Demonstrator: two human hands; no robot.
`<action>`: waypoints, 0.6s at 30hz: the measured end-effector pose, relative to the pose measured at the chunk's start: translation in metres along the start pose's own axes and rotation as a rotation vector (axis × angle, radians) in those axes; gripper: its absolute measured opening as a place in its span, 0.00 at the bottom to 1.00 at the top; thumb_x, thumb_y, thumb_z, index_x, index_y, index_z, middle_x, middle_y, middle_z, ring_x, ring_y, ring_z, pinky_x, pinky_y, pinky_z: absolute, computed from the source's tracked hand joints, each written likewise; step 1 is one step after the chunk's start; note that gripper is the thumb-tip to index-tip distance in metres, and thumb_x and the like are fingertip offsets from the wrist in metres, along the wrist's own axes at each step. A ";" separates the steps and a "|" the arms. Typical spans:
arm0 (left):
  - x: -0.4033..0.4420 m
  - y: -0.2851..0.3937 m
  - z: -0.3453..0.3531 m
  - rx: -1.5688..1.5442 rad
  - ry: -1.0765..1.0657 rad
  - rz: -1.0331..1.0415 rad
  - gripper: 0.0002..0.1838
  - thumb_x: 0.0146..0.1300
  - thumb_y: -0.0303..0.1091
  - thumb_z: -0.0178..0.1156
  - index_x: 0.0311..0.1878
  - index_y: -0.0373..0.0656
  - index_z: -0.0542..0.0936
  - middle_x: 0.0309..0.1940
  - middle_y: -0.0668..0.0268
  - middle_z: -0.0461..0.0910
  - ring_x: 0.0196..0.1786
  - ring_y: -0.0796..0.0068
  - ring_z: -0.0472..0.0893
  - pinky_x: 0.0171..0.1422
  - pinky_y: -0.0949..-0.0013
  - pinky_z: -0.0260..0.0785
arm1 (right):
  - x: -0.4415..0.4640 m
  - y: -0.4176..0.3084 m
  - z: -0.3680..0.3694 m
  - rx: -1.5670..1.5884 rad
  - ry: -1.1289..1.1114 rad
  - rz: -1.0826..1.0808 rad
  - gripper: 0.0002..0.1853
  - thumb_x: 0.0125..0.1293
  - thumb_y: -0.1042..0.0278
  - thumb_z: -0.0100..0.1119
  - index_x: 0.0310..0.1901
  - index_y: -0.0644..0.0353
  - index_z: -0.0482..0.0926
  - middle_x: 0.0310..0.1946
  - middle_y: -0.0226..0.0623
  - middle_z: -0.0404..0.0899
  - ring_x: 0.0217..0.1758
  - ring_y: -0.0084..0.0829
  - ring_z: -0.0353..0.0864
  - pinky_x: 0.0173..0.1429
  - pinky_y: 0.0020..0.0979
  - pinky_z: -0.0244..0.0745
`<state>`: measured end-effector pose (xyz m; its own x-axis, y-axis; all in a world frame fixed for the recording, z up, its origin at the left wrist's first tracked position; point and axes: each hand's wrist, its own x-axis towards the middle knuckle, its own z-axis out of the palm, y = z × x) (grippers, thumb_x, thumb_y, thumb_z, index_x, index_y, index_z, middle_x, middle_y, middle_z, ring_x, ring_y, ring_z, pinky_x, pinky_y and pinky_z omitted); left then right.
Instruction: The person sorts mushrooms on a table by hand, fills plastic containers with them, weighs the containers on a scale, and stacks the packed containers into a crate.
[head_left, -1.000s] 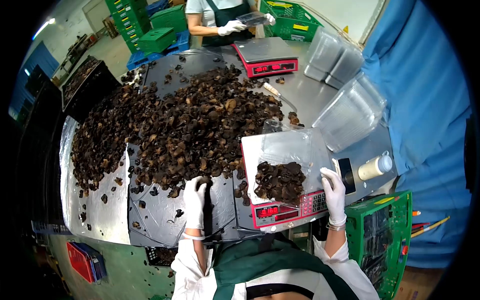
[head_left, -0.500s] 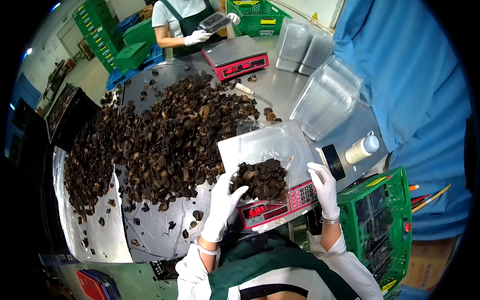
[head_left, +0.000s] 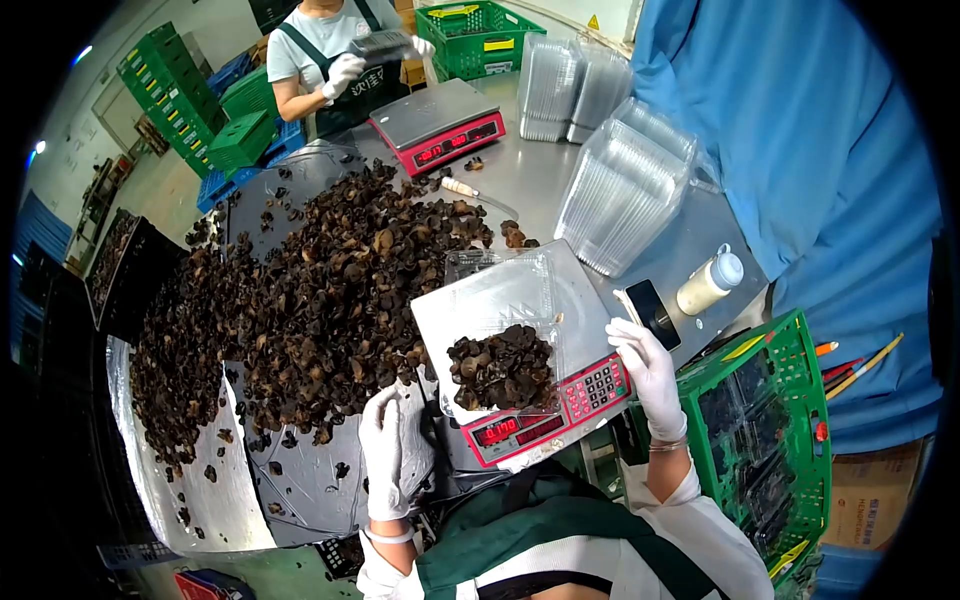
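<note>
A red-edged digital scale [head_left: 590,335] with a lit display bears a clear plastic clamshell box [head_left: 530,285], lid opened back. Dark, curled wood ear mushrooms [head_left: 503,368] fill the box's near half. My left hand [head_left: 383,450], in a white glove, is off the box, its fingers stretched out at the near edge of a big heap of wood ear mushrooms [head_left: 340,290]. Nothing shows in it, though its palm side is partly hidden. My gloved right hand [head_left: 650,380] is open beside the scale's right edge, near the keypad, holding nothing.
Stacks of clear boxes [head_left: 630,185], a phone [head_left: 652,312] and a white-capped bottle [head_left: 711,281] stand on the right. A green crate [head_left: 800,400] of packed boxes is at my right. Opposite, a co-worker [head_left: 335,70] holds a box behind a second scale [head_left: 435,125].
My left hand has moved from the mushrooms in the box left and down to the heap's edge. The scale's display went from 0.165 to 0.170. My right hand stays by the scale.
</note>
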<state>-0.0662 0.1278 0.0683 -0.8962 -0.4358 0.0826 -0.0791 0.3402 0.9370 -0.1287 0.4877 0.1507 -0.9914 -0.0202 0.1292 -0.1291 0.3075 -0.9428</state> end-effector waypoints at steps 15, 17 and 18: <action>-0.025 0.030 0.036 -0.626 -0.397 -0.496 0.19 0.74 0.38 0.50 0.63 0.39 0.71 0.30 0.70 0.77 0.27 0.84 0.74 0.31 0.81 0.66 | 0.019 -0.003 0.052 -0.173 -0.201 -0.157 0.21 0.65 0.71 0.60 0.59 0.63 0.74 0.48 0.39 0.81 0.53 0.29 0.78 0.59 0.32 0.72; -0.026 0.034 0.032 -0.681 -0.396 -0.608 0.21 0.74 0.37 0.50 0.64 0.37 0.68 0.31 0.68 0.77 0.28 0.82 0.75 0.33 0.79 0.68 | -0.002 -0.005 0.055 -0.441 -0.022 -0.332 0.21 0.60 0.68 0.68 0.55 0.60 0.77 0.40 0.41 0.82 0.44 0.30 0.82 0.53 0.31 0.76; -0.031 0.029 0.032 -0.683 -0.396 -0.606 0.21 0.74 0.37 0.50 0.64 0.37 0.68 0.31 0.68 0.77 0.28 0.82 0.75 0.33 0.79 0.68 | -0.010 0.004 0.055 -0.442 -0.022 -0.334 0.21 0.60 0.68 0.68 0.55 0.60 0.77 0.40 0.41 0.82 0.44 0.30 0.82 0.53 0.31 0.76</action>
<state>-0.0549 0.1775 0.0824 -0.8783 -0.0256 -0.4774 -0.4151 -0.4545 0.7881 -0.1203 0.4368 0.1288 -0.8987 -0.2036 0.3886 -0.4208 0.6505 -0.6323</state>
